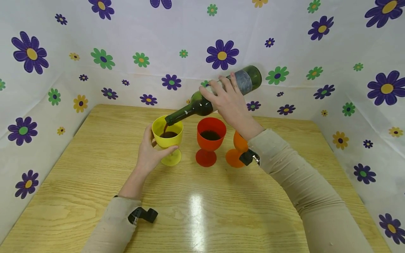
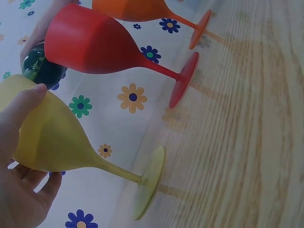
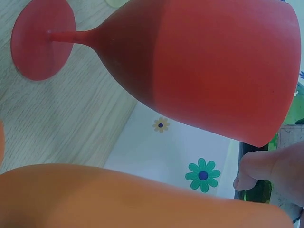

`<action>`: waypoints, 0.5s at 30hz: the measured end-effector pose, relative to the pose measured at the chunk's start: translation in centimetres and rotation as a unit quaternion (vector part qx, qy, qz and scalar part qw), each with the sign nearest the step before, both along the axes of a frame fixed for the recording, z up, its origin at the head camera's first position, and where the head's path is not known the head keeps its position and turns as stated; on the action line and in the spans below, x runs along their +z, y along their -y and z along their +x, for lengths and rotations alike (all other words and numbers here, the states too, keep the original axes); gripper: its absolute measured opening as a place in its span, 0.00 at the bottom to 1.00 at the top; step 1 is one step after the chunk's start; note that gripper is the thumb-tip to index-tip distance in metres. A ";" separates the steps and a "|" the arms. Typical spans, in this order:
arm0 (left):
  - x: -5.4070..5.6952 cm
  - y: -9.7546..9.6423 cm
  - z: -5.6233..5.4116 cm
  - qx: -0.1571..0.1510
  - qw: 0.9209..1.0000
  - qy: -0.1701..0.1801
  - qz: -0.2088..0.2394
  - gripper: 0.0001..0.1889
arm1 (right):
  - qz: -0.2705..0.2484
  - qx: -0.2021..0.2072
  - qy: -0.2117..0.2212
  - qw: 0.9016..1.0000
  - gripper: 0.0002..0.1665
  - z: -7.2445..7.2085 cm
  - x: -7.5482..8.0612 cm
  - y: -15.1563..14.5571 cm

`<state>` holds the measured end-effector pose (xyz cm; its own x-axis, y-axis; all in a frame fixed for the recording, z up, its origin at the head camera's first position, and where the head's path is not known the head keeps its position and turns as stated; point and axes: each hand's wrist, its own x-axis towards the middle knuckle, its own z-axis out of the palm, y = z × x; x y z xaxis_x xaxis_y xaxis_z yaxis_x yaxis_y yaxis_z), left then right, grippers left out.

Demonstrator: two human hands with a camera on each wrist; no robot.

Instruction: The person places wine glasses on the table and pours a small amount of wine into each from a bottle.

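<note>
My right hand (image 1: 228, 102) grips a green glass bottle (image 1: 202, 104) around its labelled body. The bottle tilts down to the left, its mouth at the rim of a yellow goblet (image 1: 171, 141). A thin stream of dark liquid runs from the mouth into that goblet, where some dark liquid (image 1: 168, 134) lies. My left hand (image 1: 151, 151) holds the yellow bowl from the left, thumb across its front and fingers behind, as the left wrist view also shows. The yellow foot (image 2: 151, 185) stands on the table. To the right is a red goblet (image 1: 211, 135) with dark liquid inside.
An orange goblet (image 1: 235, 158) stands right of the red one, partly hidden by the right forearm. The wooden table (image 1: 142, 225) meets a white cloth (image 1: 190, 31) with printed flowers behind and at both sides. Each wrist carries a small black camera (image 1: 152, 215).
</note>
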<state>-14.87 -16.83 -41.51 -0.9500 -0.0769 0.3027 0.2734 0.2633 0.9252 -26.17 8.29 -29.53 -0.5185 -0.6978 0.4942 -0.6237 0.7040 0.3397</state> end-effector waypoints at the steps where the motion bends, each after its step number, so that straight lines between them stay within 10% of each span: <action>1: 0.0 0.0 0.0 0.000 1.000 0.000 0.000 0.45 | -0.001 0.000 0.000 1.000 0.44 0.0 0.0 0.0; 15: 0.0 0.1 0.0 -0.003 1.000 0.000 -0.001 0.45 | -0.005 -0.007 -0.005 1.000 0.45 0.0 -0.1 -0.1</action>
<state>-14.88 -16.89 -41.50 -0.9503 -0.0705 0.3031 0.2754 0.2631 0.9246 -26.17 8.35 -29.62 -0.5240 -0.6850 0.5062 -0.6098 0.7166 0.3385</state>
